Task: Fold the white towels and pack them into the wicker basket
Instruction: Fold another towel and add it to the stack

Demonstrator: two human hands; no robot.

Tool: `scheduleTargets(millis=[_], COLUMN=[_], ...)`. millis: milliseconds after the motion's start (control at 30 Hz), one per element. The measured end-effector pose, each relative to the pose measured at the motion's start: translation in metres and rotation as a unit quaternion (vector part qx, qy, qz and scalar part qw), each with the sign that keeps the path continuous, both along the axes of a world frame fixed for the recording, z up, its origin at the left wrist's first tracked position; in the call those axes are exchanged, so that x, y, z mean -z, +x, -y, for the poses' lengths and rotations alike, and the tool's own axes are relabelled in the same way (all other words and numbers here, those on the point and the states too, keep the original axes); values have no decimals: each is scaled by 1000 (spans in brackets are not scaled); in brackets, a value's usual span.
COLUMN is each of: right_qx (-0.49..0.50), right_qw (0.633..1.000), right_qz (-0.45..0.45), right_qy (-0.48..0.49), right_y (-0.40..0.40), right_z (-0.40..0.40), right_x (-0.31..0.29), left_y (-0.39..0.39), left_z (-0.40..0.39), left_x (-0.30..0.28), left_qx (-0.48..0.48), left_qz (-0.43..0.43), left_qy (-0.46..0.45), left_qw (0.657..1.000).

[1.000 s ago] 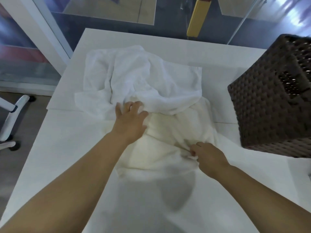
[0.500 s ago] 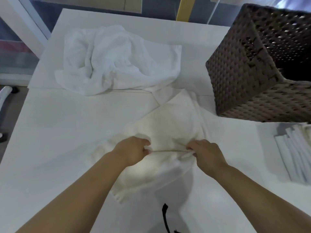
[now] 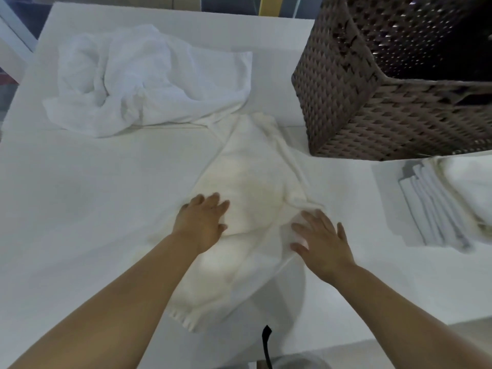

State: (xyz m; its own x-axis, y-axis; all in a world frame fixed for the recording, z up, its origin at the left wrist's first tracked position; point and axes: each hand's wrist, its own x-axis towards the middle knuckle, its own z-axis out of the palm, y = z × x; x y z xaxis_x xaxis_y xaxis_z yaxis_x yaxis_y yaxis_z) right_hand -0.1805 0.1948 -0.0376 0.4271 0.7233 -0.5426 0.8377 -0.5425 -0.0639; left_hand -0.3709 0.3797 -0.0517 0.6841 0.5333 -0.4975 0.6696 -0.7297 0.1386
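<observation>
White tabletop fills the view, and nearest the person a cream towel lies on it, partly flattened, its near edge hanging toward the table's front. Both hands rest on it palm down with fingers spread, gripping nothing: the left hand toward its middle, the right hand on its right edge. Further right sits a stack of folded cloths. Beyond, a crumpled white towel waits unfolded, and the wicker basket stands at the far right. The cream towel looks skewed and wrinkled; folding it so would likely give a lopsided bundle, and sliding it may drag it off the edge.
</observation>
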Motion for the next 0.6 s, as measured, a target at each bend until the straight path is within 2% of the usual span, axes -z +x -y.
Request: scheduleTargets(millis=[200,267,400,500,600], right_qx=[-3,6,102,141,133], right_qw=[1000,999,974,971,973], right_qz=[4,-11,-37,-62,-109], right_qy=[1,49,199,181,154], right_y=[19,20,21,27,29], right_z=[19,21,23,22,19], right_x=[0,0,-2,2,6], left_y=[-3,-6,-15,-16,-13], left_z=[38,50,72,82,87], left_x=[-14,-16,-17,-15,-9], left_qx=[-73,-108,-175,-252,-282], left_qz=[-16,-22,-21,8,-6], left_qy=[16,4,2,17,26], left_qw=[997,994,984,967,959])
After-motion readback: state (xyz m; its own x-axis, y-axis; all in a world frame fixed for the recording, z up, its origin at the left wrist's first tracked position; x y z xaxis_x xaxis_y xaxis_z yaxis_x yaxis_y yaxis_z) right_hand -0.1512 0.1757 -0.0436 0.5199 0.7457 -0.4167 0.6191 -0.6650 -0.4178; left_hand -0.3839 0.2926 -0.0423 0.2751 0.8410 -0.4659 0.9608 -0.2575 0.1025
